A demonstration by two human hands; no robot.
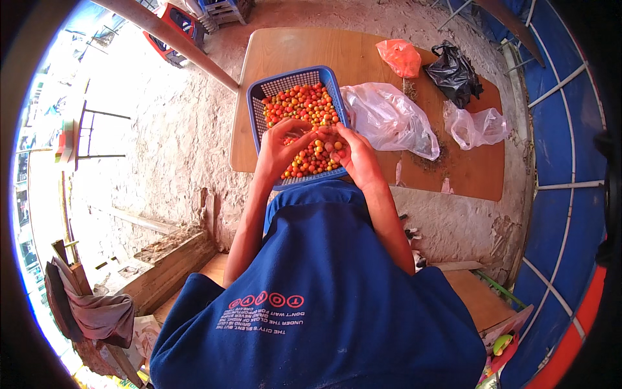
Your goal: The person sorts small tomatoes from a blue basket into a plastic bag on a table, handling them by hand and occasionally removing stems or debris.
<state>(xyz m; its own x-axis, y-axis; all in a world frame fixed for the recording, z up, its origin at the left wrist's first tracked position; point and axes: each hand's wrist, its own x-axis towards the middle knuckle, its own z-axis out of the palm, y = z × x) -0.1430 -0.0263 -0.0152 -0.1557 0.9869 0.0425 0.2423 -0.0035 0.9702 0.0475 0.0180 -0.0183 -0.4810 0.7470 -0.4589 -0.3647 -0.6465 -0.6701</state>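
A blue plastic basket (337, 92) with mesh sides stands on the wooden table, tilted slightly towards me at its near end. Small red, orange and greenish cherry tomatoes (299, 104) fill much of it. Over the basket's middle, my left hand (286, 141) has its fingers curled, with thumb and fingertips pointing inward. Facing it, my right hand (351, 148) is cupped on the right side, with some tomatoes at its fingers. The fingertips of both hands come close together above the tomatoes; whether either one grips a tomato is not clear.
The wooden table (301, 48) also bears a large clear plastic bag (391, 119) right of the basket, a red bag (399, 57), a black bag (454, 73) and a smaller clear bag (474, 127). A metal pole (194, 53) slants by the table's left edge. Stem debris lies near the bags.
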